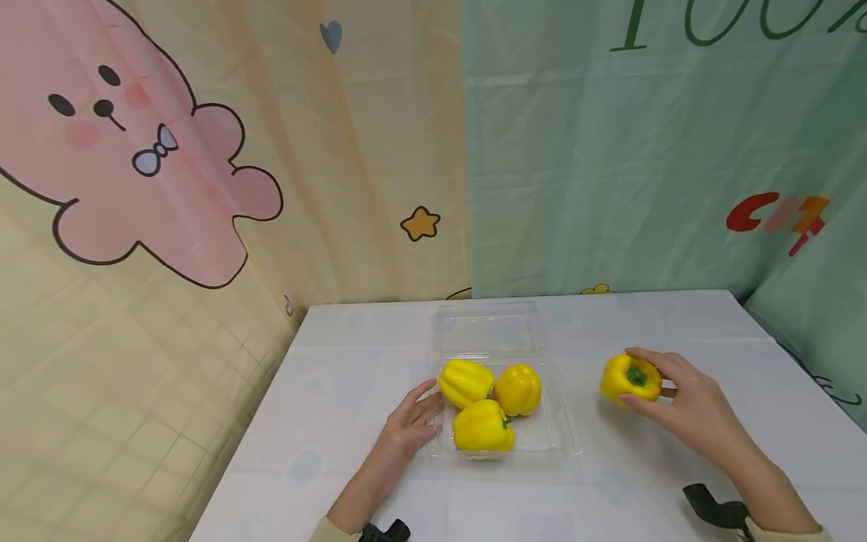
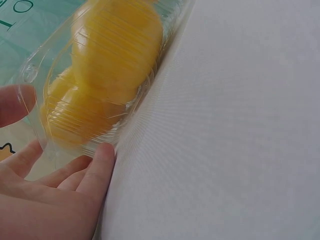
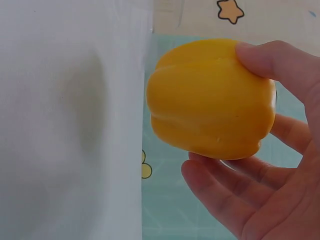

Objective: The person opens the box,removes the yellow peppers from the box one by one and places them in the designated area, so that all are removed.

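My right hand (image 1: 694, 406) grips a yellow bell pepper (image 1: 630, 379) above the right part of the table, thumb on one side and fingers on the other. In the right wrist view a gap separates this pepper (image 3: 212, 100) from the white tabletop, with its shadow below. A clear plastic clamshell box (image 1: 555, 421) stands left of it with its lid folded back. Inside lie three more yellow peppers: one at back left (image 1: 466, 382), one at right (image 1: 518, 389), one in front (image 1: 483, 426). My left hand (image 1: 400, 433) rests with extended fingers against the box's left wall.
A white cloth covers the table (image 1: 325, 406). The clear lid (image 1: 491, 331) lies toward the table's back edge. Printed curtains (image 1: 379, 150) hang behind the table. Dark wrist straps (image 1: 718, 510) sit at both of my cuffs.
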Tool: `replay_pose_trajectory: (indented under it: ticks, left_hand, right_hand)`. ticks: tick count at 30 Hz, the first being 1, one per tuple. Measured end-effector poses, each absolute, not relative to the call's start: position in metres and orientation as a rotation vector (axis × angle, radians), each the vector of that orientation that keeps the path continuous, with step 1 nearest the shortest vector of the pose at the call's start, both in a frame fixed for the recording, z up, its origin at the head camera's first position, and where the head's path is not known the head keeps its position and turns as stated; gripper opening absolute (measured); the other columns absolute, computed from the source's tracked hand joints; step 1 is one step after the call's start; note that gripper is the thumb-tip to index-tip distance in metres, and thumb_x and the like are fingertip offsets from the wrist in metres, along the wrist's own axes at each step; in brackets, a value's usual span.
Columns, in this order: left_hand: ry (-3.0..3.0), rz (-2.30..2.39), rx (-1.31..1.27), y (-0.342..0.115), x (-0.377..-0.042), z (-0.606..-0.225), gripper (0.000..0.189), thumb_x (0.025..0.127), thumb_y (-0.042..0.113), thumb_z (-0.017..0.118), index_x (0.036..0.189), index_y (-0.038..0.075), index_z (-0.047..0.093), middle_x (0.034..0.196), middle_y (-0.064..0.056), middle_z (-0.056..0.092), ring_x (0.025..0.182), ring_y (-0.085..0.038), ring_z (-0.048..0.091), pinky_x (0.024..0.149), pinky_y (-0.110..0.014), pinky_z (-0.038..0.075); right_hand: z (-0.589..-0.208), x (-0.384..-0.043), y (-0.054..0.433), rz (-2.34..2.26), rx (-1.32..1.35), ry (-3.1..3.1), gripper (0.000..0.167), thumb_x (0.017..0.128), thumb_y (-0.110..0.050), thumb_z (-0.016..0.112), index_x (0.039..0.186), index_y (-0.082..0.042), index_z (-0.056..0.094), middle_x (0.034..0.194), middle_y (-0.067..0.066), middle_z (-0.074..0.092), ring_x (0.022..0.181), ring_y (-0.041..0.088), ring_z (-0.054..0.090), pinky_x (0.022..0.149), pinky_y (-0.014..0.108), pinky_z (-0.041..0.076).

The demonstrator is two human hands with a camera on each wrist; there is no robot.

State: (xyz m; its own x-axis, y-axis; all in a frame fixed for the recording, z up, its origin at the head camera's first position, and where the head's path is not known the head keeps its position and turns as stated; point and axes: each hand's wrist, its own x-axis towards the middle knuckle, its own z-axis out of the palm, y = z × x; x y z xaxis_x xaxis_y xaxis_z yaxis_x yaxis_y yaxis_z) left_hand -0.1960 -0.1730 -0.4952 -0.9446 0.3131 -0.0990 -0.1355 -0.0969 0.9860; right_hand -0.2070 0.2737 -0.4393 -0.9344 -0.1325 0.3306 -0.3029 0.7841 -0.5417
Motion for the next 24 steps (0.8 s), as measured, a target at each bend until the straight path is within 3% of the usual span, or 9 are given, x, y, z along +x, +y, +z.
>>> replay_pose_trajectory:
  ticks: [8,15,24]
  left_hand:
    - [1.882,2.112,0.194,-0.172,-0.194,-0.494,0.066,0.098,0.003,0.053,0.158,0.024,0.033,0.159,-0.011,0.036,0.147,-0.033,0.032,0.114,-0.05,0.032]
    - [1.906,2.105,0.175,-0.171,-0.191,-0.492,0.065,0.098,0.003,0.052,0.156,0.027,0.036,0.159,-0.011,0.036,0.146,-0.033,0.033,0.116,-0.057,0.023]
    - [1.913,2.103,0.177,-0.17,-0.192,-0.492,0.065,0.098,0.004,0.054,0.155,0.027,0.036,0.159,-0.011,0.036,0.146,-0.033,0.033,0.116,-0.06,0.021]
  right_hand:
    - [-0.446,-0.207,0.285,0.854,0.257,-2.728,0.076,0.081,-0.048,0.082,0.142,-0.012,0.055,0.123,0.016,0.056,0.103,0.035,0.055,0.076,0.051,0.057]
    - [-0.447,-0.21,0.29,0.843,0.236,-2.741,0.076,0.08,-0.047,0.083,0.142,-0.012,0.055,0.123,0.019,0.055,0.103,0.036,0.055,0.078,0.055,0.056]
    - [-0.455,-0.213,0.295,0.819,0.168,-2.775,0.079,0.08,-0.051,0.082,0.141,-0.009,0.054,0.124,0.025,0.054,0.101,0.039,0.055,0.078,0.057,0.053]
